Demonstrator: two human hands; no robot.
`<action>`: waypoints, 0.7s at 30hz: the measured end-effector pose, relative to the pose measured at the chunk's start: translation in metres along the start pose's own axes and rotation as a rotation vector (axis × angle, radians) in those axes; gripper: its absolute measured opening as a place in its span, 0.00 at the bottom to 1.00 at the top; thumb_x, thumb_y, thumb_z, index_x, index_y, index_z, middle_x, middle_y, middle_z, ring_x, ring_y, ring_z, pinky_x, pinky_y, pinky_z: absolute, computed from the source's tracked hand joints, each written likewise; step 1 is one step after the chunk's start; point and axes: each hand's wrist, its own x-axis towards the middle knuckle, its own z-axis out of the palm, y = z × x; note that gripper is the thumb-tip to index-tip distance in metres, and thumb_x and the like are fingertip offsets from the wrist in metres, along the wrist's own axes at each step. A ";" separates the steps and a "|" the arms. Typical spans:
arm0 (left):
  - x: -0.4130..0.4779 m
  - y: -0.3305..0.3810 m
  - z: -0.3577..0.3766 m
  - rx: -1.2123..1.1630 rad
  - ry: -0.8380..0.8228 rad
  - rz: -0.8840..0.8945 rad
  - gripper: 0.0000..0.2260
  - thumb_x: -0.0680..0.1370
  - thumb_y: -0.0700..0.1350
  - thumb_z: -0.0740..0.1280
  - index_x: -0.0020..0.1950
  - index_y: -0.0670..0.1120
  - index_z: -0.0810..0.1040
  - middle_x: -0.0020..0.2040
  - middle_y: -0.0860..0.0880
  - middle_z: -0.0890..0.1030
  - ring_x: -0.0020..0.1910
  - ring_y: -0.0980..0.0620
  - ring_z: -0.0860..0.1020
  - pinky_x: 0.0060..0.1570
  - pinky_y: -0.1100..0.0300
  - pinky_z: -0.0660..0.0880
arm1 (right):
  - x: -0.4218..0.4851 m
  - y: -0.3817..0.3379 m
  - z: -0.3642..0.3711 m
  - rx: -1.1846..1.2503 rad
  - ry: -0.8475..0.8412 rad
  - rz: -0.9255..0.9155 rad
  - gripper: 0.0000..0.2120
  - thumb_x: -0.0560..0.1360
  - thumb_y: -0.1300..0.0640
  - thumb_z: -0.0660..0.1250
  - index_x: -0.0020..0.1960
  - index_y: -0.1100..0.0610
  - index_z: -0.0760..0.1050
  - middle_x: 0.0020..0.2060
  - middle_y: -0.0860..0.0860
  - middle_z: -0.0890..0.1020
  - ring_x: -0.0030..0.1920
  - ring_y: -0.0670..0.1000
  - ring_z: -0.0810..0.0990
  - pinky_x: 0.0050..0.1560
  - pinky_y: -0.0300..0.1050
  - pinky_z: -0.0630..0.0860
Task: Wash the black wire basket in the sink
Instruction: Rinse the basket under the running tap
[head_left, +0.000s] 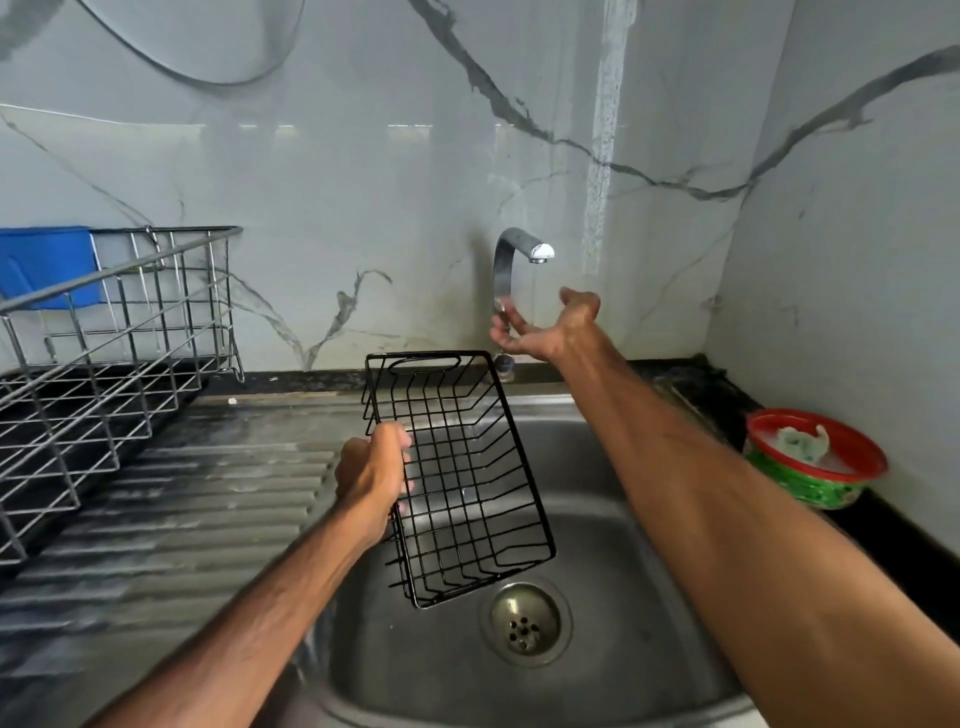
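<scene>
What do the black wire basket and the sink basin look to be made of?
The black wire basket looks like thin metal rod with a glossy black coating, probably paint or powder: glints along the welded grid. The silver sink basin looks like stainless steel, brushed: dull grey sheen, soft reflections.

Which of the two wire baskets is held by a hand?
The black wire basket, gripped by the left hand over the steel sink; the silver wire dish rack stands untouched.

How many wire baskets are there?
2. The left hand grips the black wire basket over the steel sink; the silver wire dish rack stands at left. None seems hidden.
</scene>
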 end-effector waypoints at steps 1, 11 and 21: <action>-0.001 -0.001 0.001 0.006 -0.016 0.003 0.18 0.74 0.51 0.63 0.49 0.37 0.82 0.39 0.42 0.82 0.36 0.45 0.79 0.36 0.50 0.77 | -0.004 -0.004 0.000 -0.042 -0.024 0.010 0.17 0.81 0.50 0.56 0.60 0.64 0.61 0.53 0.68 0.78 0.58 0.65 0.78 0.69 0.66 0.67; -0.022 0.004 0.008 0.162 -0.153 0.150 0.18 0.66 0.60 0.63 0.46 0.48 0.80 0.47 0.43 0.85 0.47 0.41 0.85 0.52 0.38 0.82 | -0.043 0.015 -0.065 -0.877 -0.138 -0.215 0.08 0.81 0.65 0.61 0.57 0.66 0.76 0.51 0.58 0.82 0.53 0.54 0.82 0.62 0.53 0.80; 0.004 -0.012 0.009 0.255 -0.275 0.276 0.23 0.70 0.68 0.64 0.60 0.59 0.75 0.54 0.54 0.85 0.54 0.48 0.83 0.59 0.41 0.79 | -0.075 0.009 -0.097 -1.694 -0.250 -0.700 0.11 0.80 0.53 0.69 0.61 0.54 0.78 0.57 0.47 0.84 0.55 0.44 0.81 0.57 0.43 0.79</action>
